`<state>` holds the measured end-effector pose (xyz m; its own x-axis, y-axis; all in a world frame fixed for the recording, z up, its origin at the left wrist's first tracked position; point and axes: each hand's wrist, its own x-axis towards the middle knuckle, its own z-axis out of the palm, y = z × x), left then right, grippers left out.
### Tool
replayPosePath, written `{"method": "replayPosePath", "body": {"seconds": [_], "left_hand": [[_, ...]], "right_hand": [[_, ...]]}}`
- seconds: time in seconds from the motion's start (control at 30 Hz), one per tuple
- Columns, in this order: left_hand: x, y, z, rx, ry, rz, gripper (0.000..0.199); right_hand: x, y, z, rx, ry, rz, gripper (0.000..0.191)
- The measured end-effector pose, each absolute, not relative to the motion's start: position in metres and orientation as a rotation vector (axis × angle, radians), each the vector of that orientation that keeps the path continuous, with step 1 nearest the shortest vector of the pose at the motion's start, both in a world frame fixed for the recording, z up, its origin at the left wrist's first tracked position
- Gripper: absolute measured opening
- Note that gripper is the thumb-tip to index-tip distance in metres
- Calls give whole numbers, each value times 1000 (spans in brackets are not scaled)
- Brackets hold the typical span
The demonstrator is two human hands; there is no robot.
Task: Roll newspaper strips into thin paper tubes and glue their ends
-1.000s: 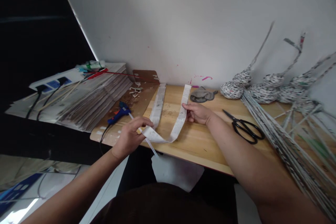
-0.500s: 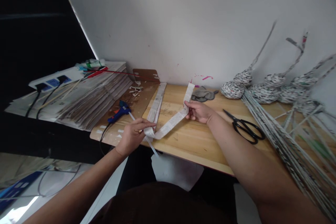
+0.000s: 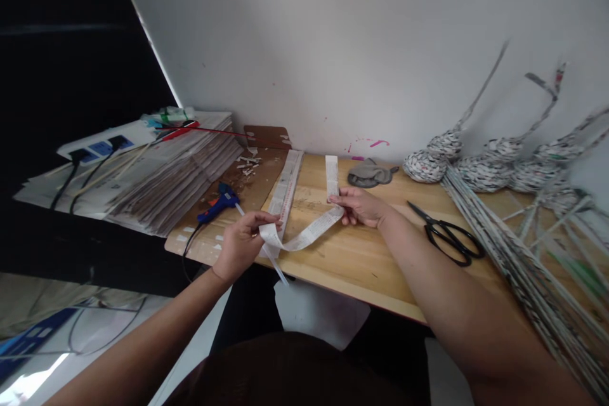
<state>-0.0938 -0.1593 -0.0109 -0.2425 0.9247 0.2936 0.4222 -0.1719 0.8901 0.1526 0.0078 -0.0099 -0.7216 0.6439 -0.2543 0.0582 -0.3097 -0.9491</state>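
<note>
Paper in a narrow strip (image 3: 311, 233) was held in both hands above the near part of the worktop (image 3: 361, 266). One end was pinched by the left hand (image 3: 240, 241), thumb and fingers brought together on it, and a curl was formed there. Farther along, the strip was gripped narrowly by the right hand (image 3: 364, 206), where it was bent sharply, its free end pointed toward the wall (image 3: 309, 44). Between the hands it was left slack in a shallow sag; whether the worktop was touched by it could not be told. Other strips (image 3: 287, 184) were laid lengthwise just beyond the left hand, with red print shown on one. A pale rod (image 3: 278, 269) was seen on both sides of that hand, partly hidden by it. To the left, a blue glue gun (image 3: 219, 204) was rested on a brown board (image 3: 266, 174), over which scraps (image 3: 248, 166) were scattered. Beside the board, a socket bar (image 3: 102, 146) was carried on a tall stack (image 3: 190, 171) of paper. Near the wall, a grey cloth (image 3: 368, 172) was crumpled beyond the right hand. Farther right, black scissors (image 3: 447, 235) were placed beside bundled tubes (image 3: 495, 254), with woven shapes (image 3: 421, 166) set behind.
</note>
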Motion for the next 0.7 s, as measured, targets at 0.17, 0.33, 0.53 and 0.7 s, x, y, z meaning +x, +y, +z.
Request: {"method": "replayPosePath", "body": {"seconds": [0.17, 0.33, 0.53, 0.7], "left_hand": [[-94, -157, -15, 1578, 1541, 1425, 12], [-96, -150, -14, 1801, 1541, 1365, 12], [-82, -128, 5, 2186, 1658, 1176, 16], [-64, -117, 12, 2174, 1856, 967, 31]], "right_hand": [[152, 7, -10, -904, -1618, 2058, 22], [150, 6, -11, -891, -1658, 2024, 25], [142, -3, -13, -721, -1503, 2139, 29], [143, -13, -9, -498, -1504, 2345, 28]]}}
